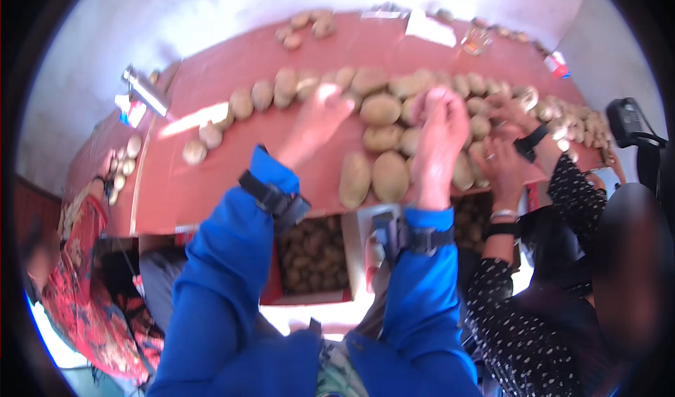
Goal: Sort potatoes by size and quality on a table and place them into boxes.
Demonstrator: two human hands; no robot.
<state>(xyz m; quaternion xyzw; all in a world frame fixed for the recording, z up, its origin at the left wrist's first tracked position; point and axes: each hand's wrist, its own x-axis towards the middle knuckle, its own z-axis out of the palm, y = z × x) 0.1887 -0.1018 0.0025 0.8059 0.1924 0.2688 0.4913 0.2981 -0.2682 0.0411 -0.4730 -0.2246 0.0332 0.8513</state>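
Brown potatoes (381, 110) lie in rows on a reddish tabletop, with large oval ones (391, 176) near its front edge. My left hand (322, 118) is over the table at the left of the rows, its fingers partly curled and thumb apart, with nothing visible in it. My right hand (441, 128) is above the rows at centre right, its fingertips drawn together. A pinkish shape shows at those fingertips; blur hides whether it is a held thing or part of the hand. Both hands are raised over the potatoes, and contact with any of them cannot be made out.
At the right, a co-worker's two hands (503, 159) are among the potatoes. Another person in a red patterned sleeve (87, 239) sits at the left. A box of potatoes (315, 257) stands under the table edge. A metal flask (147, 92), paper (430, 29) and a glass jar (475, 40) lie farther out.
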